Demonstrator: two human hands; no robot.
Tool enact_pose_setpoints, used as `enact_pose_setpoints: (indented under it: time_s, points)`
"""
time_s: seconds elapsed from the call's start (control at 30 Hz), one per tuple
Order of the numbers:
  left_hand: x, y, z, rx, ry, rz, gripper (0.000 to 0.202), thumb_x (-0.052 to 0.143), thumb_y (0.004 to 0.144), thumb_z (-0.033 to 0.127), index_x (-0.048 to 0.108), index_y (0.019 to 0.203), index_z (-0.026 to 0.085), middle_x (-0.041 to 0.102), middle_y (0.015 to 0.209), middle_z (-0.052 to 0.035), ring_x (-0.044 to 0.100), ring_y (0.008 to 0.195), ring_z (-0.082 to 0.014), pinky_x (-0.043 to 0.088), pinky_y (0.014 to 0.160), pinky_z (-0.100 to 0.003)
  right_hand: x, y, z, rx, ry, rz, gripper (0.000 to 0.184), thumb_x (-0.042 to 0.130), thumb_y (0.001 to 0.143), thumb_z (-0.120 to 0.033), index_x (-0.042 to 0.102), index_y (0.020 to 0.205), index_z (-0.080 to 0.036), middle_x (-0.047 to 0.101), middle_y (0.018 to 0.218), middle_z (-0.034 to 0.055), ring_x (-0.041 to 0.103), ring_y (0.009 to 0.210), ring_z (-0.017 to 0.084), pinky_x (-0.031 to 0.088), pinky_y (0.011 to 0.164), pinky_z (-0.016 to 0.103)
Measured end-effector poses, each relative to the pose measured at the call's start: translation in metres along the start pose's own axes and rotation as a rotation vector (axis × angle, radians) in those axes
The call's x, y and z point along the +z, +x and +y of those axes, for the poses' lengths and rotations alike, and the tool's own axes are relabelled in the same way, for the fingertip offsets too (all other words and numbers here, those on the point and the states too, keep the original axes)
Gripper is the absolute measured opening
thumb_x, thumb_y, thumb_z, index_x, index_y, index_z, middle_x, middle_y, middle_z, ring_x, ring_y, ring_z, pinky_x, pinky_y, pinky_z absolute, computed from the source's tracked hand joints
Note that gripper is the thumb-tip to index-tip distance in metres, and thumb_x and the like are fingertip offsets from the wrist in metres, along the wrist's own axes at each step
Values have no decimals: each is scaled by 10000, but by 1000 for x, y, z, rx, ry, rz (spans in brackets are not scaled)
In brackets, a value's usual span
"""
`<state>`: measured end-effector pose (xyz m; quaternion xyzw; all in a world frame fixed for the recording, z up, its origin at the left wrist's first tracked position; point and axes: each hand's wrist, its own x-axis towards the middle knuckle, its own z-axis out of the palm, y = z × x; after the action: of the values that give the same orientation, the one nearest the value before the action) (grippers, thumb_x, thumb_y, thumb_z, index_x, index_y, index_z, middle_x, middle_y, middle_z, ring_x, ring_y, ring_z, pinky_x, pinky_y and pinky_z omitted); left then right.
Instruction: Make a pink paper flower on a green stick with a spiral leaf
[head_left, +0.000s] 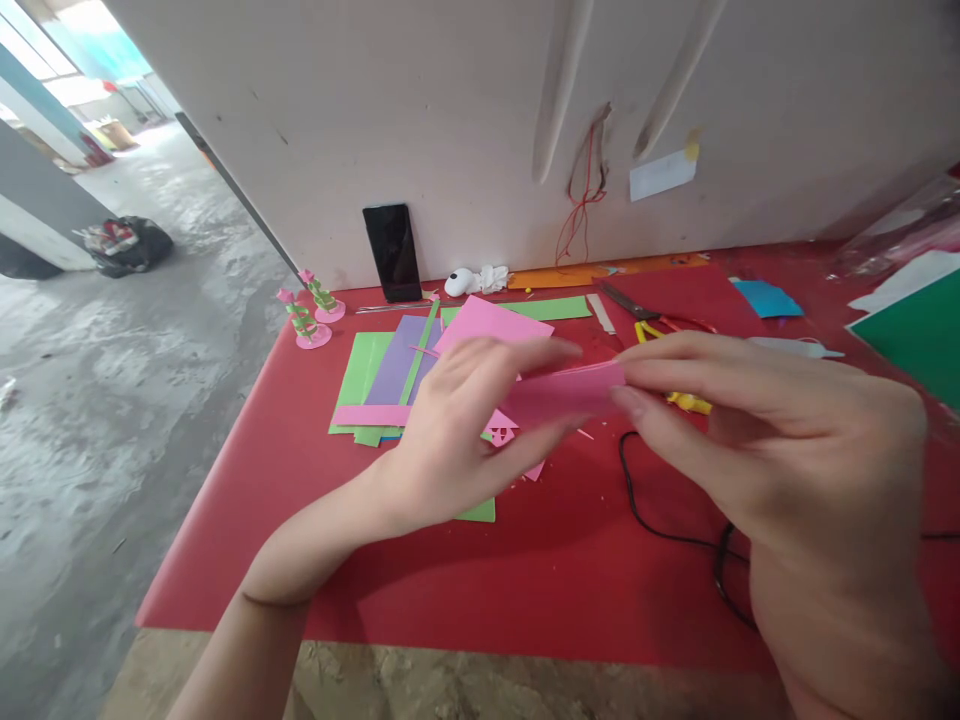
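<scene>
My right hand (780, 450) pinches the right end of a folded pink paper strip (562, 393) between thumb and fingers, above the table. My left hand (442, 435) is around the strip's left part, its thumb below and fingers above, spread apart and slightly blurred; the strip's left end is hidden by it. Under and behind my left hand lie a pink paper sheet (487, 325), a purple paper sheet (401, 355) and green paper sheets (356, 375). A narrow pink strip (367, 416) crosses the green ones.
Two small paper flowers (311, 337) stand at the table's left edge. A black phone (394, 252) leans on the wall. Scissors (634, 302), yellow-handled pliers (645, 335) and a black cable (652, 525) lie on the red table (487, 600). Green card (915, 330) is at right.
</scene>
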<state>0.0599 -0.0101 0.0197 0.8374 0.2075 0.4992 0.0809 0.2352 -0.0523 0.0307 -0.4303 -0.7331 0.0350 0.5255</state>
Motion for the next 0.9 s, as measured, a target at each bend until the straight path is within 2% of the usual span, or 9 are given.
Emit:
enact_pose_setpoints:
  time_s: [0.07, 0.13, 0.3, 0.4, 0.6, 0.77, 0.9]
  points:
    - [-4, 1, 2, -87, -123, -117, 49, 681, 822, 166, 639, 804, 147, 648, 565, 74, 548, 469, -17, 430, 452, -114, -1, 0, 1, -11, -5, 13, 248, 653, 755, -13, 676, 783, -258, 704, 776, -111, 636, 689, 44, 524, 601, 142]
    - [-5, 1, 3, -144, -213, -188, 174, 662, 828, 129, 618, 660, 141, 572, 455, 101, 463, 383, 12, 323, 367, -103, 0, -1, 2, -9, 19, 20, 251, 685, 740, -28, 696, 810, -268, 720, 809, -112, 652, 721, 51, 542, 638, 146]
    - [-3, 0, 0, -146, -237, -221, 203, 615, 862, 128, 631, 660, 124, 570, 458, 78, 459, 380, 4, 232, 335, -132, 4, -1, 1, 110, 188, -7, 249, 696, 749, -56, 706, 808, -298, 710, 809, -130, 646, 732, 48, 556, 668, 155]
    - [-2, -2, -1, -77, -206, -195, 196, 599, 867, 106, 596, 672, 116, 528, 436, 83, 436, 364, 4, 242, 345, -119, 7, -1, 1, 162, 298, -26, 264, 678, 765, -57, 719, 809, -314, 707, 793, -120, 649, 738, 59, 557, 646, 161]
    - [2, -6, -2, -5, -151, -217, 182, 528, 905, 105, 547, 725, 127, 480, 452, 88, 404, 375, -11, 281, 376, -126, 12, -3, 3, 161, 411, -3, 347, 625, 770, 1, 735, 850, -318, 713, 814, -75, 659, 769, 105, 568, 652, 231]
    - [9, -13, -3, 97, -79, -121, 174, 465, 925, 80, 555, 785, 131, 483, 518, 68, 435, 436, -31, 340, 416, -141, 13, -3, -1, 155, 335, 36, 282, 646, 746, -14, 705, 771, -288, 691, 777, -76, 631, 719, 95, 544, 627, 235]
    - [12, -16, 0, 115, -13, -61, 163, 481, 914, 74, 573, 790, 124, 543, 562, 44, 461, 462, -33, 385, 432, -133, 13, -4, -5, 112, 236, 93, 268, 665, 727, -11, 683, 748, -278, 677, 743, -88, 601, 693, 84, 519, 596, 229]
